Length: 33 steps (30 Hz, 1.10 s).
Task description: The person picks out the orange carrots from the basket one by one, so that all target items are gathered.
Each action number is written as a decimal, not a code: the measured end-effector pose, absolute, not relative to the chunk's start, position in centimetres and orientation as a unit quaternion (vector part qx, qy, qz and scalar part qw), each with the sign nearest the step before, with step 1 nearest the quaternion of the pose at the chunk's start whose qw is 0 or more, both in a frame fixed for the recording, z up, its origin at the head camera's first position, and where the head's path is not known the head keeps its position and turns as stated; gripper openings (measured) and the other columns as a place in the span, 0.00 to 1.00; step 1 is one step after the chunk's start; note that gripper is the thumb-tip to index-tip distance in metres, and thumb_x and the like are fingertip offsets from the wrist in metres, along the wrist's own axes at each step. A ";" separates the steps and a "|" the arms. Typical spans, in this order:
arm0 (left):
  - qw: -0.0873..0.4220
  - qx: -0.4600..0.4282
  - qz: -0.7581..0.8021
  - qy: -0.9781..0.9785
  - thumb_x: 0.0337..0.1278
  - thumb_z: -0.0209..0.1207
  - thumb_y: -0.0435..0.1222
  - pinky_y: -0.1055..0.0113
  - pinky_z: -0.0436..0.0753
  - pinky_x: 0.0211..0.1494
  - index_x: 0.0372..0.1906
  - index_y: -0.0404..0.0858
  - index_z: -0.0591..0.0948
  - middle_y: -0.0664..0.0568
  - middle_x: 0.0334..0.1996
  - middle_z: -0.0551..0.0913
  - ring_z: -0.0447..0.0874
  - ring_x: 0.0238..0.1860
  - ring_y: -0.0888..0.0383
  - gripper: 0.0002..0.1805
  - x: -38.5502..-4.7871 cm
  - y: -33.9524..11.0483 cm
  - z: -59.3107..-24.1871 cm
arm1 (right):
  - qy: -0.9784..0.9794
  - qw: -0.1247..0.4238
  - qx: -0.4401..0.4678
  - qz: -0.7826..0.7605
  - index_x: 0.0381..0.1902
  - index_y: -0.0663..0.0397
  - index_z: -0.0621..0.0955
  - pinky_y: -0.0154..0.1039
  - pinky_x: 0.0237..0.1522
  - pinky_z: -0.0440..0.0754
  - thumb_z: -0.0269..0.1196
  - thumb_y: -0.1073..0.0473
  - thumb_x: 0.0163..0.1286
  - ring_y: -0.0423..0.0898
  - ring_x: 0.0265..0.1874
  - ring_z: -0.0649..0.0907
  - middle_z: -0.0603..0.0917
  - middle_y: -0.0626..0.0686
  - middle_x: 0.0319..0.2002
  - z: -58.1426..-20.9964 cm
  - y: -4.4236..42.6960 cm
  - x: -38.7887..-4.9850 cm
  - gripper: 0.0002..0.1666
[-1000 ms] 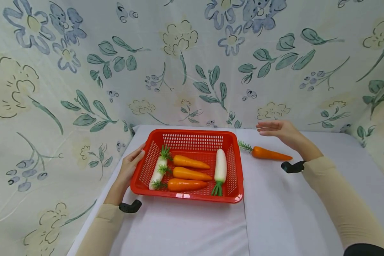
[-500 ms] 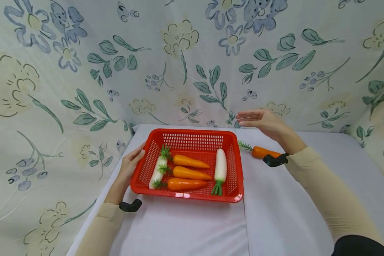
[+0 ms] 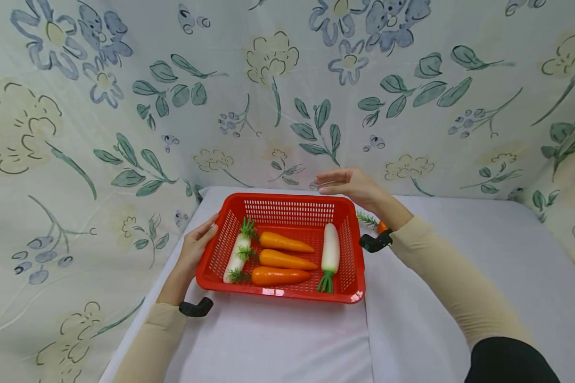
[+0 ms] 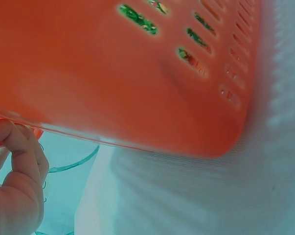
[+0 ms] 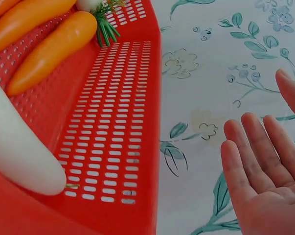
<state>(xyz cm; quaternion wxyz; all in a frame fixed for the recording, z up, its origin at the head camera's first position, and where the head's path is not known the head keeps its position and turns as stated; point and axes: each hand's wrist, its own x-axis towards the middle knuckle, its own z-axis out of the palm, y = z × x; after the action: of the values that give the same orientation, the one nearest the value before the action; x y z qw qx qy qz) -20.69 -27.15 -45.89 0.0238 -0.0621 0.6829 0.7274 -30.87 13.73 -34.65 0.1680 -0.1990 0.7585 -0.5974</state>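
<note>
A red plastic basket [image 3: 287,205] with slotted walls holds two white radishes and three carrots. The left radish [image 3: 235,263] has its leaves toward the back; the right radish [image 3: 331,246] has them toward the front. Between them lie the rear carrot [image 3: 287,242], the middle carrot [image 3: 288,259] and the front carrot [image 3: 280,276]. My left hand [image 3: 194,246] grips the basket's left rim, its fingers curled in the left wrist view. With fingers extended and nothing held, my right hand [image 3: 353,186] hovers by the back right corner; the right wrist view shows its palm.
Another carrot [image 3: 382,227] lies on the white-covered table [image 3: 460,229] right of the basket, largely hidden by my right forearm. A floral curtain [image 3: 268,117] hangs behind the table and along the left side.
My right hand has moved left, from above the loose carrot to the basket's back right corner. The forearm now covers most of that carrot. Left hand and basket stay put.
</note>
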 end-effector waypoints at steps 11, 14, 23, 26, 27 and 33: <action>0.013 -0.074 0.733 0.676 0.71 0.58 0.46 0.65 0.85 0.49 0.74 0.50 0.69 0.44 0.70 0.70 0.84 0.48 0.60 0.29 -20.9 -27.4 -46.5 | 0.744 0.198 -0.195 -0.607 0.62 0.63 0.79 0.53 0.69 0.67 0.70 0.63 0.66 0.53 0.61 0.77 0.81 0.64 0.59 -37.3 8.5 -30.3 0.28; 0.012 -0.074 0.734 0.675 0.70 0.58 0.46 0.65 0.85 0.49 0.74 0.50 0.69 0.45 0.70 0.70 0.84 0.48 0.60 0.30 -21.0 -27.4 -46.5 | 0.743 0.202 -0.192 -0.608 0.62 0.66 0.78 0.53 0.69 0.67 0.69 0.64 0.66 0.53 0.62 0.76 0.81 0.64 0.58 -38.0 7.4 -30.2 0.28; 0.029 -0.078 0.740 0.667 0.74 0.55 0.43 0.63 0.85 0.50 0.75 0.49 0.66 0.44 0.72 0.67 0.84 0.50 0.58 0.29 -21.0 -27.3 -46.1 | 0.752 0.214 -0.157 -0.603 0.60 0.67 0.79 0.53 0.68 0.69 0.70 0.63 0.65 0.53 0.59 0.78 0.82 0.62 0.58 -40.6 4.5 -29.8 0.27; 0.036 -0.077 0.741 0.666 0.75 0.53 0.41 0.62 0.84 0.50 0.76 0.47 0.65 0.42 0.72 0.66 0.84 0.51 0.57 0.28 -20.7 -27.1 -45.3 | 0.753 0.220 -0.145 -0.603 0.60 0.67 0.79 0.52 0.67 0.71 0.71 0.64 0.64 0.53 0.58 0.79 0.82 0.63 0.58 -41.5 3.7 -29.5 0.28; 0.037 -0.077 0.741 0.666 0.75 0.53 0.40 0.62 0.84 0.50 0.76 0.46 0.65 0.41 0.72 0.66 0.84 0.51 0.56 0.28 -20.6 -27.0 -45.0 | 0.752 0.222 -0.143 -0.604 0.60 0.68 0.79 0.51 0.66 0.72 0.71 0.65 0.64 0.54 0.58 0.80 0.81 0.64 0.58 -41.7 3.4 -29.4 0.28; 0.042 -0.078 0.746 0.660 0.75 0.53 0.39 0.61 0.83 0.52 0.76 0.45 0.65 0.41 0.72 0.66 0.83 0.53 0.55 0.28 -20.0 -26.6 -44.1 | 0.748 0.233 -0.143 -0.605 0.59 0.72 0.79 0.45 0.58 0.80 0.70 0.69 0.63 0.57 0.59 0.80 0.80 0.68 0.57 -43.5 2.1 -28.9 0.27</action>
<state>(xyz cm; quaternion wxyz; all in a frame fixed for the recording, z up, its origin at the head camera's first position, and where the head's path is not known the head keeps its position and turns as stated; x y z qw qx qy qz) -20.01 -26.61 -44.13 0.0418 -0.0778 0.6603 0.7458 -28.86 2.09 -43.49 0.2330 -0.1431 0.7481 -0.6047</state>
